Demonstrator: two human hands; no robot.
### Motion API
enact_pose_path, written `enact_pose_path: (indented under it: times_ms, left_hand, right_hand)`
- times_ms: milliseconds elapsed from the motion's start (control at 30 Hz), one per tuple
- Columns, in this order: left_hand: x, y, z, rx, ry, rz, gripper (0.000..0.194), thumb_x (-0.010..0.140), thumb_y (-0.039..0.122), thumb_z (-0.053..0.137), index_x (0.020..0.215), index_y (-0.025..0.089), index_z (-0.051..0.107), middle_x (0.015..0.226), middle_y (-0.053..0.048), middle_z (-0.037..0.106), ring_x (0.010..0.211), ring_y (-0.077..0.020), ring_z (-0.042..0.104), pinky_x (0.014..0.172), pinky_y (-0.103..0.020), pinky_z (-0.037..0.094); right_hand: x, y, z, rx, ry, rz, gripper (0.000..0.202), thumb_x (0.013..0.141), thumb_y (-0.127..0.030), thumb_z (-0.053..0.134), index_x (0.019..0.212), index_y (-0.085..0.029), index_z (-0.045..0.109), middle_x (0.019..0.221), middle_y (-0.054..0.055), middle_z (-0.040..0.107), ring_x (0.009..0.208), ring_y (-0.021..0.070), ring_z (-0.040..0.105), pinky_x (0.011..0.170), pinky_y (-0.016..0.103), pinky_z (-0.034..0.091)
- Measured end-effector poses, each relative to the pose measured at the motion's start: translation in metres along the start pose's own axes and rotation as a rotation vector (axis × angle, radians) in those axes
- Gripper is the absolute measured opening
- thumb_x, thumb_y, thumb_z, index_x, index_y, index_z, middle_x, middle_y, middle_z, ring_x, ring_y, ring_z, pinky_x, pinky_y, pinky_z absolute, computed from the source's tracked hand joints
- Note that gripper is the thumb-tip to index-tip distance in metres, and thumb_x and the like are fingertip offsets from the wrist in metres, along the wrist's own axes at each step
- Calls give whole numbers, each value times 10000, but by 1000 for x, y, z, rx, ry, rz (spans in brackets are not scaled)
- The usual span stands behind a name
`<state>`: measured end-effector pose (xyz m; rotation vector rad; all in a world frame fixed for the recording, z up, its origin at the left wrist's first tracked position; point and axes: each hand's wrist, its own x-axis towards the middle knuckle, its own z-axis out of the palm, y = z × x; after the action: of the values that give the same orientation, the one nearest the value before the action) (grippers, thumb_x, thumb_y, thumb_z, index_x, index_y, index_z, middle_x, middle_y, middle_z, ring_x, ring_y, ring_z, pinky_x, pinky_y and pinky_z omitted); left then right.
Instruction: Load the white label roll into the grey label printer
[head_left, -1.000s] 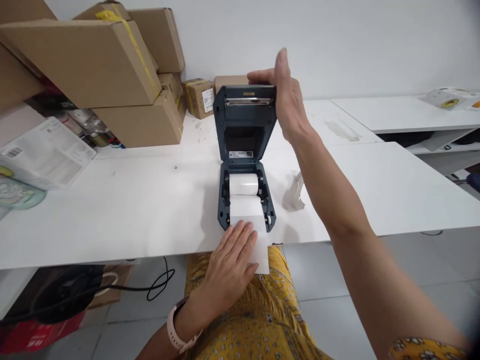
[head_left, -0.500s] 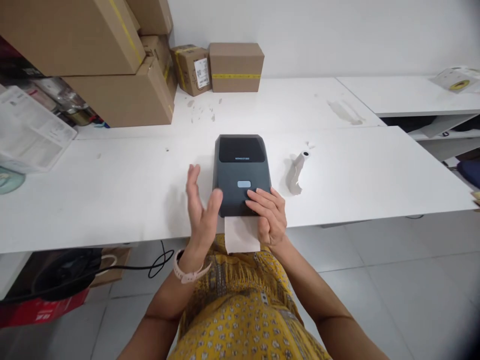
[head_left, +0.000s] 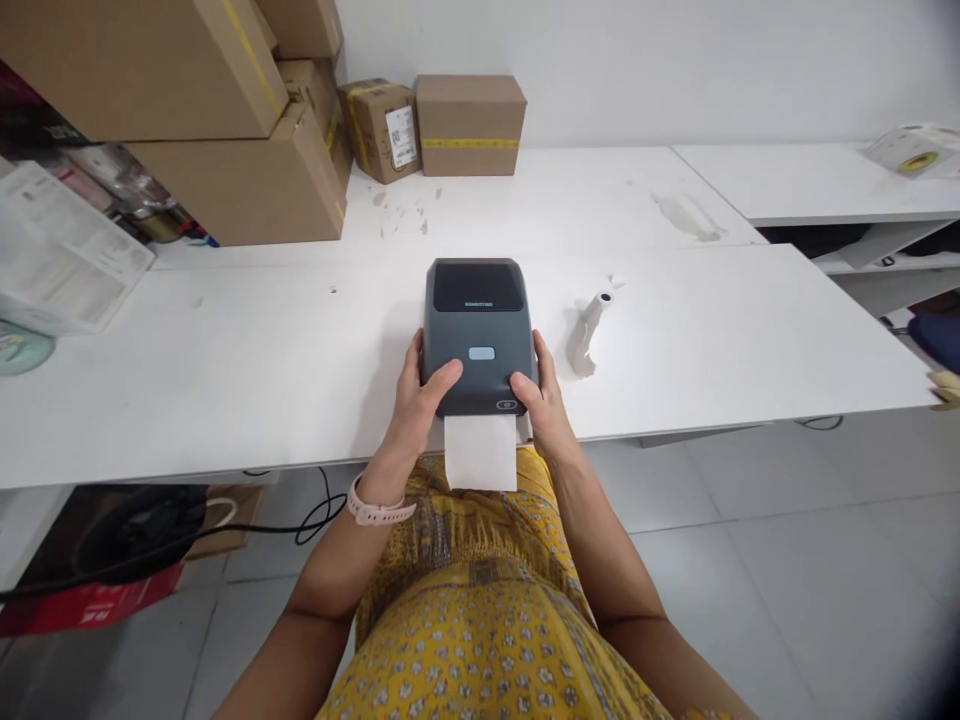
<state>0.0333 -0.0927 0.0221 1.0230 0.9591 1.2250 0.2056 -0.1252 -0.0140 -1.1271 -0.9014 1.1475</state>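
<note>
A dark grey label printer [head_left: 480,335] with a light blue button stands near the front edge of the white table. White paper [head_left: 481,453] sticks out of its front and hangs over the edge. My left hand [head_left: 420,400] grips the printer's left side, thumb on the top cover. On the right side my right hand [head_left: 546,400] holds it the same way, with its thumb on top near a small oval mark. To the right of the printer lies a small white roll core [head_left: 592,330] with a torn strip of paper.
Cardboard boxes [head_left: 240,185] are stacked at the back left, and two smaller ones [head_left: 471,125] stand by the wall. A plastic-wrapped package [head_left: 67,250] lies at the far left. Black cables [head_left: 319,512] hang below the table's front edge [head_left: 225,468].
My left hand, which was raised and apart from the printer, now grips its left side. My right hand has moved from the top cover to the right side. The oval mark is uncovered.
</note>
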Motion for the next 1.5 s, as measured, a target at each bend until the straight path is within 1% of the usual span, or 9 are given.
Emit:
enact_pose_path:
  times_ms: [300,433,533,600,667,767,1100,1333,1500]
  left_hand:
    - [6,-6,0,41,32,33,849,792,482,840,1525,266,470,1607,-108,507,1522,-354,440,1237,-498,422]
    - [-23,-18,-8,99,72,25,944,843,599,786,1608,309,314,1676,-128,408,1530,-319,430,1211,-461,432]
    - [-66,-33,-19,235,251,133,729,862,601,769,1452,271,495,1564,-133,513,1357,-267,573,1053,-378,524]
    - [-88,-40,-23,309,343,108,416,923,568,715,1122,210,648,1150,-80,698,995,-192,664,840,-296,540]
    - [-99,-41,-24,308,184,-33,366,926,547,717,921,185,663,857,-23,672,771,-155,611,716,-269,499]
    - [-97,-35,-18,172,-48,-233,358,880,514,779,956,168,724,838,-36,708,753,-170,620,717,-287,503]
    - [-90,-34,-13,17,-76,-394,420,788,520,853,983,154,787,827,-60,755,752,-195,664,756,-324,544]
    - [-98,-31,-30,400,-27,-70,369,990,462,630,735,194,645,632,20,519,574,-124,458,558,-252,382]
    - [-83,-29,-38,487,266,419,133,1015,312,588,1047,258,706,923,-23,646,746,-157,598,664,-278,501]
  right_hand:
    - [3,6,2,-1,23,-66,1018,815,-654,765,1645,-313,284,1652,127,448,1474,349,513,1228,584,425]
    - [5,7,1,-42,6,-74,1108,790,-701,752,1665,-282,218,1670,161,425,1474,344,519,1214,578,441]
    - [6,6,1,-60,14,-77,1133,785,-729,735,1667,-240,218,1680,187,405,1496,353,493,1213,577,438]
    - [6,5,1,-78,14,-99,1105,794,-733,727,1658,-233,253,1684,185,401,1513,355,470,1222,573,426]
    - [6,6,-1,-116,0,-132,1065,814,-736,710,1651,-241,277,1699,172,380,1542,344,431,1245,559,401]
    - [5,6,-3,-166,-19,-144,1032,843,-745,675,1654,-257,266,1727,153,332,1576,333,377,1272,559,366]
    - [0,3,-4,-220,-15,-182,914,893,-694,656,1643,-301,311,1725,115,352,1579,327,376,1273,585,371]
    - [-15,-22,13,-842,113,-657,398,1059,-286,458,1369,-448,648,1752,-112,275,1656,360,144,1296,724,126]
    - [-7,-43,14,-1064,29,-738,231,1046,-392,541,1228,-399,685,1644,-95,490,1633,356,241,1309,707,12]
